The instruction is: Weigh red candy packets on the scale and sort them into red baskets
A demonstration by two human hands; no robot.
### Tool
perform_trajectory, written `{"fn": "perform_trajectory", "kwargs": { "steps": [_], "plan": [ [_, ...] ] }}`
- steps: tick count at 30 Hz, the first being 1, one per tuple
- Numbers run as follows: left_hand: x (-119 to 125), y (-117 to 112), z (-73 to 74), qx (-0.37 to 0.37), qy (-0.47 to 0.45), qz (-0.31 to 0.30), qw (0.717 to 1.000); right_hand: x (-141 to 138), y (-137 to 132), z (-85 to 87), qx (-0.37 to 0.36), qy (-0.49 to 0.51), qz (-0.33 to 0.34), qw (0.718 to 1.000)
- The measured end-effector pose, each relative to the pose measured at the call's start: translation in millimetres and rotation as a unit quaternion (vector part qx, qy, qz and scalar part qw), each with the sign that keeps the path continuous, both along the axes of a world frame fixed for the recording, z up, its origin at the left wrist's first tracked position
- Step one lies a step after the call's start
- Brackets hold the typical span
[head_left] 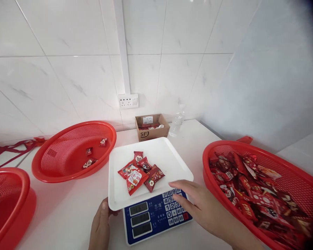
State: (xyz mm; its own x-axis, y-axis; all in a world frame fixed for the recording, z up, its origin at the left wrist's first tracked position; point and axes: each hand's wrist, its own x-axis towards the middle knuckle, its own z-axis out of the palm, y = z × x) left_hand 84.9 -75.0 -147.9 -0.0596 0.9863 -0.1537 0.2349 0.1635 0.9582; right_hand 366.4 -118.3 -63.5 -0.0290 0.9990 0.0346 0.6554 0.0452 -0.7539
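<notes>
A white tray [120, 194] sits on a blue-faced electronic scale [156, 217] with a keypad and three displays. Several red candy packets [141, 172] lie in the tray's middle. My left hand [101, 227] rests against the tray's near left corner, its thumb touching the rim, fingers partly hidden. My right hand [202, 206] is stretched out flat over the scale's keypad, fingers apart and pointing left near the tray's front right edge; it holds nothing.
A red mesh basket [297, 180] full of red packets stands at the right. Another red basket [67, 170] with three packets is at the left, a third [7, 205] at the far left. A cardboard box [152, 130], clear bottle [176, 123] and wall socket [128, 101] are behind.
</notes>
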Motion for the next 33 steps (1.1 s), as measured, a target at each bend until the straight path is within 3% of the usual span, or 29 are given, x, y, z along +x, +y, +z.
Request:
{"fn": "perform_trajectory", "kwargs": {
  "steps": [5,10,13,16,24,33],
  "plan": [
    [-2.1,0.3,-13.1,0.029,0.024,-0.028,0.999,-38.7,51.2,8.0,0.101,-0.091,0.085,0.987],
    [-3.1,0.6,-10.3,0.028,0.016,-0.037,0.999,-46.7,80.6,-7.6,0.061,-0.184,0.115,0.974],
    [-2.0,0.4,-7.2,0.033,0.006,-0.050,0.998,-38.4,82.0,-14.4,0.035,-0.197,0.075,0.977],
    [-1.4,1.5,-7.0,0.032,0.004,-0.052,0.998,-36.0,76.1,-10.6,0.018,-0.192,0.057,0.980],
    [-2.7,2.6,-9.6,0.036,-0.004,-0.048,0.998,-66.2,67.6,1.8,0.025,-0.164,0.203,0.965],
    [-3.9,3.0,-17.6,0.047,-0.013,-0.051,0.997,-58.9,74.5,7.7,0.011,-0.138,0.188,0.972]
  ]
}}
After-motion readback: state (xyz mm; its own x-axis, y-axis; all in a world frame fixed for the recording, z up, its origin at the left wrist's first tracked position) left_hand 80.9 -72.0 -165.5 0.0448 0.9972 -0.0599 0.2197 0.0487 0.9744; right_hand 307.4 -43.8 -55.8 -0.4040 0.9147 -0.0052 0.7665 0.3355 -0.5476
